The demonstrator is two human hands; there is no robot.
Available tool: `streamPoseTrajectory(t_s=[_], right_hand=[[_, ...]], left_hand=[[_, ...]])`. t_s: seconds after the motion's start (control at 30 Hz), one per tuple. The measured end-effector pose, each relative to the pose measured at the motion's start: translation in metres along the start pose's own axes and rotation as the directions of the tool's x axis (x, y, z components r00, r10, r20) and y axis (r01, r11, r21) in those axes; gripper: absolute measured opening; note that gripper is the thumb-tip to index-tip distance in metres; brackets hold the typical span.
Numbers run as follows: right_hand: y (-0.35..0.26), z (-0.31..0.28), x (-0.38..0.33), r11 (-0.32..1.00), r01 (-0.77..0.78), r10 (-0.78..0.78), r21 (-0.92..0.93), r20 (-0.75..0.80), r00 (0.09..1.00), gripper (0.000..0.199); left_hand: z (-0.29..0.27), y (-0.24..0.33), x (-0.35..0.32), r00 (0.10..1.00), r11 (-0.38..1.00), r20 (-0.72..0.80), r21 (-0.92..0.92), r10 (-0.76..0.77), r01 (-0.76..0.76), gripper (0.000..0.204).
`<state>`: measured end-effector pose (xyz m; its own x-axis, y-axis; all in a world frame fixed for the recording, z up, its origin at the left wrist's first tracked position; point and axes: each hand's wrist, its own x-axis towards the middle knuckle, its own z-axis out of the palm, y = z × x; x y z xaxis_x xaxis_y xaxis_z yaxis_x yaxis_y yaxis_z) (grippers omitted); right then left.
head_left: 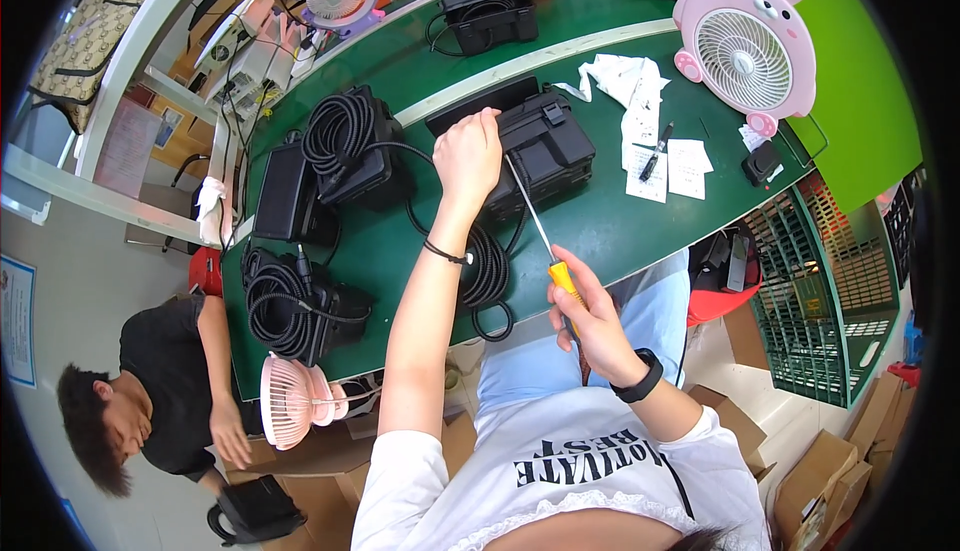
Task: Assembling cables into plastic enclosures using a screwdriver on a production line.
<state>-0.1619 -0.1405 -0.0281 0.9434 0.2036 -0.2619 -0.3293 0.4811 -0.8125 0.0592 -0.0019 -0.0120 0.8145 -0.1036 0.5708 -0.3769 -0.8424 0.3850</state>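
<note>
A black plastic box with latches and raised ribs sits on the green table, a flat dark panel at its far left. My left hand is closed over the box's left end, its fingertips partly hidden. My right hand grips the yellow and black handle of a screwdriver. The long metal shaft reaches up and left, its tip at the near left part of the box, close to my left hand. Below the box lies a coiled black corrugated cable.
More black boxes with coiled cables stand at the left, and another box lies across the white strip. Papers with a pen and a pink fan are at the right. At lower left a co-worker holds a black object.
</note>
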Motion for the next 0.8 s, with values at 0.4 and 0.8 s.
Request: streamPoseTrajectory(t_s=[0.4,0.8], right_hand=[[0.006,-0.016,0.006,0.337,-0.426,0.033,0.839,0.442,0.896,0.045],[0.011,-0.015,0.004,0.584,-0.295,0.053,0.756,0.328,0.943,0.045]], left_hand=[[-0.001,-0.001,-0.001,1.000,0.999,0.002,-0.049,0.015,-0.015,0.035],[-0.006,-0.005,-0.005,0.999,0.996,0.027,-0.082,0.024,-0.022,0.039]])
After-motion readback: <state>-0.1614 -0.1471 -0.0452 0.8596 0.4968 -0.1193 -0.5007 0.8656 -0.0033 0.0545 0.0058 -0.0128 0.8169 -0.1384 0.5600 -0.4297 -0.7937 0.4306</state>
